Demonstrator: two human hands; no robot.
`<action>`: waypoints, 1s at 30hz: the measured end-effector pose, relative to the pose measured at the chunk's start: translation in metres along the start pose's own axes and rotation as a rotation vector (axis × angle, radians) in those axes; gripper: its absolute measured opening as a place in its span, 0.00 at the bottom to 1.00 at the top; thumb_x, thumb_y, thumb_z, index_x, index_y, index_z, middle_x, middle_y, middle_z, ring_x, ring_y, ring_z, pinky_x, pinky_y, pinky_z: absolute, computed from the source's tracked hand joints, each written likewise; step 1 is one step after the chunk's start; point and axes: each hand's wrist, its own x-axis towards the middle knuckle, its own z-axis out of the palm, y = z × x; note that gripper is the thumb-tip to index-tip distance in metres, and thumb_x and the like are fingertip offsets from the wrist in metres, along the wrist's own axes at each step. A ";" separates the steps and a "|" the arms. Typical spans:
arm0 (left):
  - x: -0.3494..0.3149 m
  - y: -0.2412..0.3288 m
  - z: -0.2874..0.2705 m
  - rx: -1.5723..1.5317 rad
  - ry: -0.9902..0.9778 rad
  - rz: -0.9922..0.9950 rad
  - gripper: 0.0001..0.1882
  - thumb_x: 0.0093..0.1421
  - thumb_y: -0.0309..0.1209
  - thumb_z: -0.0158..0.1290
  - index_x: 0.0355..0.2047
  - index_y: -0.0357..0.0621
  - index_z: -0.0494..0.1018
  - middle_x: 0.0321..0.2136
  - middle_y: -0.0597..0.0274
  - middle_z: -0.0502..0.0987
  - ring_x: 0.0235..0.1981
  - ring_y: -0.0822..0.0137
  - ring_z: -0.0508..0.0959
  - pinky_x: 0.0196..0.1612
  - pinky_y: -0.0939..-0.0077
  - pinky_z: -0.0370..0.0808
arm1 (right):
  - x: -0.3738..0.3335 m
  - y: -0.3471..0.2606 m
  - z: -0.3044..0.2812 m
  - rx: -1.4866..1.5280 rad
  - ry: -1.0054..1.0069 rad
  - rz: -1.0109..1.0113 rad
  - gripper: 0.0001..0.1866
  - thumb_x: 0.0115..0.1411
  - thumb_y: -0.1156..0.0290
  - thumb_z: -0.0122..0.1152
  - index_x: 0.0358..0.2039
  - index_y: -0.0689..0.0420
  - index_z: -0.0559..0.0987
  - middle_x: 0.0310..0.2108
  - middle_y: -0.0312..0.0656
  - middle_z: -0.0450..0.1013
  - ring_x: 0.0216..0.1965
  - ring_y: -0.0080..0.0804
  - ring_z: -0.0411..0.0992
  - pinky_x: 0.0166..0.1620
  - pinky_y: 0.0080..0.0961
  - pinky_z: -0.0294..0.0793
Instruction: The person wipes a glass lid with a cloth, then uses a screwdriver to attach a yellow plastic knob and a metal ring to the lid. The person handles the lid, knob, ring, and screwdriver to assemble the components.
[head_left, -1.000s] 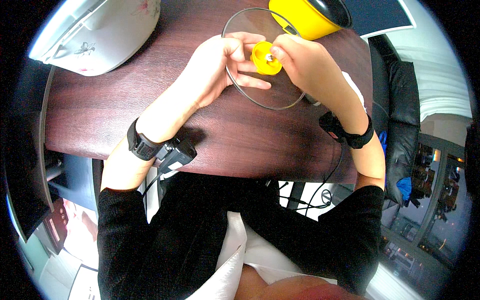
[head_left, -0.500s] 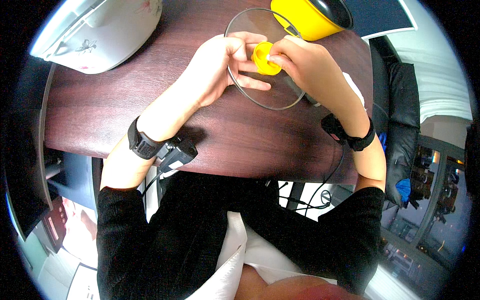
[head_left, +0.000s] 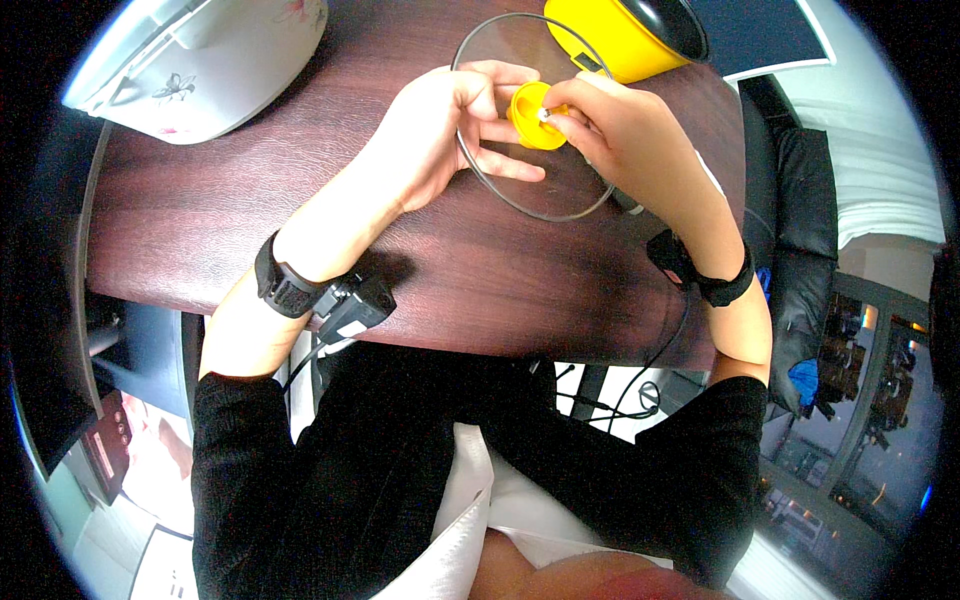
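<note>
A round glass lid with a thin dark rim is held tilted above the brown table. At its middle sits a yellow round knob, its hollow side facing me. My left hand grips the lid by its left edge, and its fingers show through the glass around the knob. Over the lid from the right, my right hand pinches thumb and fingers together inside the knob's hollow. A tiny pale or metallic bit shows at those fingertips, too small to name.
Just beyond the lid lies a yellow pot with a black inside. A white flower-printed vessel stands at the far left. At the far right is a dark flat panel. Black cables hang below the table's near edge.
My right hand's fingertips have shifted slightly to the right within the knob, and the small bit at them shows more. My left hand and the lid have hardly moved.
</note>
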 end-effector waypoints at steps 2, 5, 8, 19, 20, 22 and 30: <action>0.000 0.000 0.000 0.002 -0.004 -0.002 0.31 0.49 0.26 0.37 0.56 0.28 0.61 0.53 0.44 0.68 0.51 0.44 0.73 0.48 0.44 0.76 | 0.000 0.001 0.002 -0.016 -0.005 -0.005 0.05 0.59 0.69 0.55 0.33 0.56 0.74 0.28 0.45 0.73 0.29 0.47 0.74 0.31 0.38 0.74; 0.001 -0.001 -0.002 0.003 -0.024 -0.009 0.31 0.49 0.26 0.37 0.56 0.28 0.61 0.54 0.44 0.68 0.52 0.45 0.73 0.48 0.44 0.76 | 0.001 0.000 0.001 -0.051 -0.016 -0.023 0.06 0.59 0.68 0.55 0.34 0.56 0.73 0.27 0.44 0.72 0.29 0.47 0.74 0.31 0.38 0.73; 0.001 -0.003 -0.003 -0.004 -0.036 -0.011 0.32 0.49 0.27 0.37 0.56 0.28 0.60 0.54 0.44 0.67 0.52 0.45 0.73 0.49 0.44 0.76 | 0.002 0.000 0.003 -0.109 -0.011 -0.054 0.06 0.60 0.68 0.55 0.34 0.56 0.73 0.26 0.44 0.71 0.27 0.47 0.73 0.29 0.38 0.72; 0.003 -0.004 -0.006 -0.021 -0.043 -0.013 0.31 0.48 0.26 0.37 0.55 0.26 0.61 0.55 0.44 0.66 0.51 0.44 0.73 0.48 0.45 0.77 | 0.002 0.004 0.003 -0.200 0.024 -0.059 0.06 0.60 0.66 0.55 0.32 0.54 0.73 0.24 0.42 0.70 0.24 0.43 0.73 0.26 0.34 0.72; 0.002 -0.003 -0.004 -0.014 -0.031 -0.004 0.31 0.48 0.26 0.37 0.55 0.26 0.61 0.55 0.44 0.66 0.51 0.44 0.73 0.48 0.45 0.77 | 0.001 0.002 0.000 -0.185 0.029 -0.059 0.06 0.60 0.66 0.55 0.32 0.54 0.73 0.24 0.42 0.70 0.23 0.43 0.73 0.26 0.34 0.73; 0.000 0.000 0.000 0.000 -0.006 0.015 0.31 0.48 0.26 0.37 0.55 0.25 0.62 0.55 0.44 0.66 0.51 0.43 0.73 0.47 0.45 0.78 | 0.001 -0.003 -0.004 -0.145 0.005 -0.040 0.06 0.60 0.65 0.56 0.31 0.54 0.73 0.23 0.42 0.70 0.23 0.43 0.73 0.26 0.34 0.73; 0.002 -0.002 -0.003 0.013 -0.032 -0.026 0.31 0.48 0.26 0.37 0.55 0.25 0.61 0.56 0.44 0.65 0.51 0.43 0.73 0.47 0.45 0.78 | 0.003 -0.005 -0.004 -0.219 -0.085 -0.059 0.07 0.59 0.67 0.57 0.31 0.56 0.73 0.26 0.43 0.70 0.25 0.44 0.72 0.28 0.34 0.71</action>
